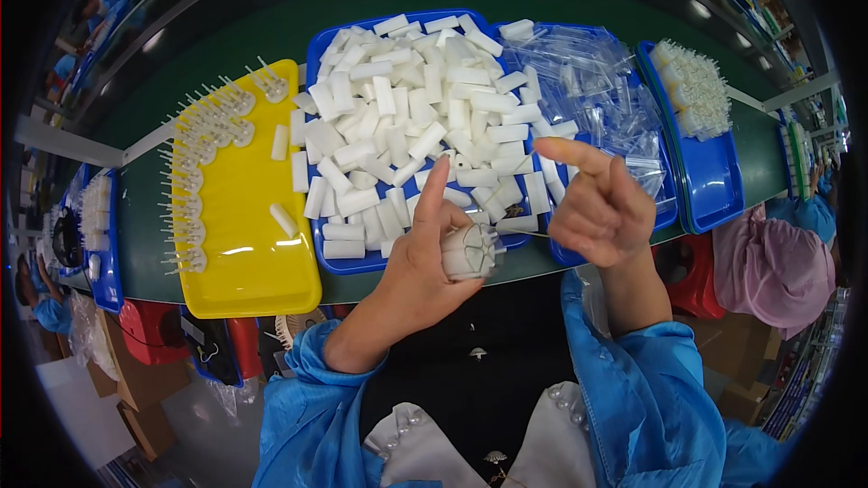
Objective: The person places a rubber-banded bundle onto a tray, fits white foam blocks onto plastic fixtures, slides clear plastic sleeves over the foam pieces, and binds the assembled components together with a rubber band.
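My left hand (418,262) is closed around a white, round piece with several short prongs (470,251), its index finger pointing up. The piece is tilted, its pronged side toward my right hand. To the right, my right hand (601,215) has its index finger stretched out and its other fingers curled. A thin, pale stick (529,234) runs from the curled fingers toward the piece; its far end is hard to make out. Just beyond both hands, white foam-like blocks (389,117) are heaped on a blue tray (357,264).
On the left, a yellow tray (244,285) carries white pronged pieces (185,208) and two loose blocks. Clear plastic sleeves (588,81) fill another blue tray (667,203). Farther right, a blue tray (714,181) holds packed white pronged pieces (689,90). Other people sit at neighbouring benches.
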Tool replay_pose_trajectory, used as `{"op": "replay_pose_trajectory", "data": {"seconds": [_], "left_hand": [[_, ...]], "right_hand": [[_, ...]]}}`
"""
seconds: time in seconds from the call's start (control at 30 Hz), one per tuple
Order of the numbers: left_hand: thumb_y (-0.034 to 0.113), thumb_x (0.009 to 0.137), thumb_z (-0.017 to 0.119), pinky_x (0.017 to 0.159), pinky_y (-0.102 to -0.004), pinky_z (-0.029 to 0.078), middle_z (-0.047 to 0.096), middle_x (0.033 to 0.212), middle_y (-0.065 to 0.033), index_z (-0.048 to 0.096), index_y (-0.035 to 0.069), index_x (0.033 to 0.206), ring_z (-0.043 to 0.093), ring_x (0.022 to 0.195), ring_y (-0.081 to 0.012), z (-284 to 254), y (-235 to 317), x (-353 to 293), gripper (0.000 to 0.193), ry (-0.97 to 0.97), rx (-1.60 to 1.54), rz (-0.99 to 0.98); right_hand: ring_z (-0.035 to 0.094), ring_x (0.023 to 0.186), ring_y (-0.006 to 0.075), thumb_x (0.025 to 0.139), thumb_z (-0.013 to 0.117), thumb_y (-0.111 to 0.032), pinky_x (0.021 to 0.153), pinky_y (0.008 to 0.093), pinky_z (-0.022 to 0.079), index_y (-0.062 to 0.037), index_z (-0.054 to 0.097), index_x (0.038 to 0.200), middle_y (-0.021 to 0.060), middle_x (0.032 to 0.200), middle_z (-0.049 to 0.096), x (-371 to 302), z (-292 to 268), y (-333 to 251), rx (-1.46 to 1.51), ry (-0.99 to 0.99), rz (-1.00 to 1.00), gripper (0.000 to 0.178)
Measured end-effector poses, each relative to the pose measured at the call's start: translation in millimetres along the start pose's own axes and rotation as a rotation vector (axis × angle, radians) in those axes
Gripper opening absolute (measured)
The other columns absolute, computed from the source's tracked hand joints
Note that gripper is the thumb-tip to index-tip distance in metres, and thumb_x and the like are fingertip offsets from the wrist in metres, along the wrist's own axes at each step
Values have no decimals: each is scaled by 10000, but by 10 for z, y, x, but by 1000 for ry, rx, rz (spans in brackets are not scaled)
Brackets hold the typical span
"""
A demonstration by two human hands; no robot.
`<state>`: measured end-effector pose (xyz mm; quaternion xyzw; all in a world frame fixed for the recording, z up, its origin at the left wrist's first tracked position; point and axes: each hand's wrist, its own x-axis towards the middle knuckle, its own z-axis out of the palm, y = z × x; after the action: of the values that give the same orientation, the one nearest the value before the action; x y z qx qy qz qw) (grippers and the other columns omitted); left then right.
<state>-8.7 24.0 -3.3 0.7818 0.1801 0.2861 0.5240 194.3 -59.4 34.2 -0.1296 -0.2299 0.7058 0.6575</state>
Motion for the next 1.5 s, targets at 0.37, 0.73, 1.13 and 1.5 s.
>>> {"op": "replay_pose_trajectory", "data": {"seconds": [0.37, 0.73, 1.13, 1.5], "left_hand": [[-64, 654, 692, 713, -273, 471, 535, 904, -96, -114, 162, 1432, 578, 781, -178, -19, 51, 130, 1143, 19, -265, -244], [-67, 684, 682, 651, -245, 419, 504, 865, -98, -224, 116, 1385, 503, 735, -143, 188, 102, 112, 1160, 285, -51, 233], [11, 626, 755, 515, -345, 458, 543, 889, -188, -64, 1, 1392, 576, 658, -278, 293, -24, 145, 1122, 151, 512, 483], [-12, 625, 694, 620, -347, 462, 468, 977, -199, 171, 33, 1391, 516, 793, -336, 303, 37, 178, 929, 68, 175, 303]], "right_hand": [[526, 493, 183, 771, 664, -133, 650, 328, 403, -66, 636, 749, 8, 531, 527, -77, 325, 200, -1221, -489, -23, 76], [658, 818, 340, 895, 462, -37, 615, 295, 562, 41, 304, 1353, 312, 1345, 332, -247, -126, 399, -102, -64, -156, 490], [624, 691, 90, 570, 835, -147, 575, 203, 498, -22, 623, 1103, 100, 910, 669, -90, 196, 168, -1284, 297, 16, 587], [560, 615, 95, 627, 779, -163, 496, 199, 451, -53, 632, 941, 54, 881, 566, -136, 99, 208, -1522, 394, -127, 364]]}}
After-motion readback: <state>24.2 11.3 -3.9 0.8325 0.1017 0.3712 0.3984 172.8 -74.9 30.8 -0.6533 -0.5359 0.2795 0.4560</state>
